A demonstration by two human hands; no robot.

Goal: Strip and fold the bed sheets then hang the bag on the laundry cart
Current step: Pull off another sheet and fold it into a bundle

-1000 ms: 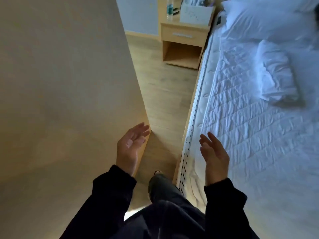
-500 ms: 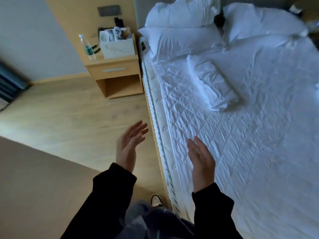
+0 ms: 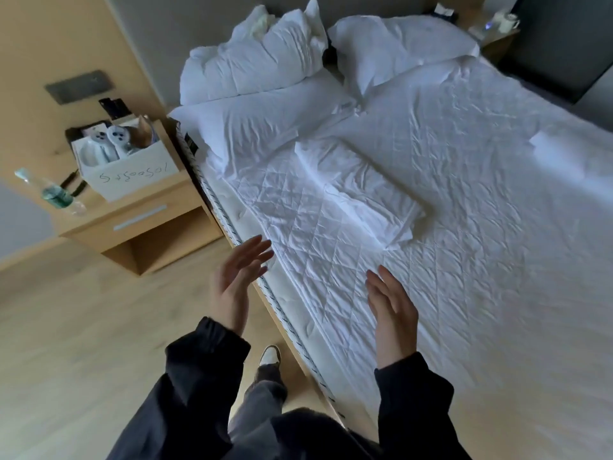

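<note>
The bed [image 3: 464,247] fills the right of the head view, covered by a wrinkled white quilted sheet. A folded white sheet [image 3: 358,190] lies on it near the left side. Several white pillows [image 3: 262,71] are heaped at the head end. My left hand [image 3: 237,280] hovers over the mattress's left edge, fingers straight and spread, holding nothing. My right hand [image 3: 391,310] hovers above the sheet, fingers straight, also empty. No bag or laundry cart is in view.
A wooden nightstand [image 3: 142,224] stands left of the bed, carrying a white box [image 3: 132,174] of items and a water bottle [image 3: 53,194]. A second nightstand [image 3: 494,34] sits at the far right. Wooden floor [image 3: 83,343] lies to the left; my shoe [image 3: 270,355] is beside the bed frame.
My view has swung right, from a wooden panel and the floor onto the bed. Both hands stay raised and empty, now nearer the mattress edge.
</note>
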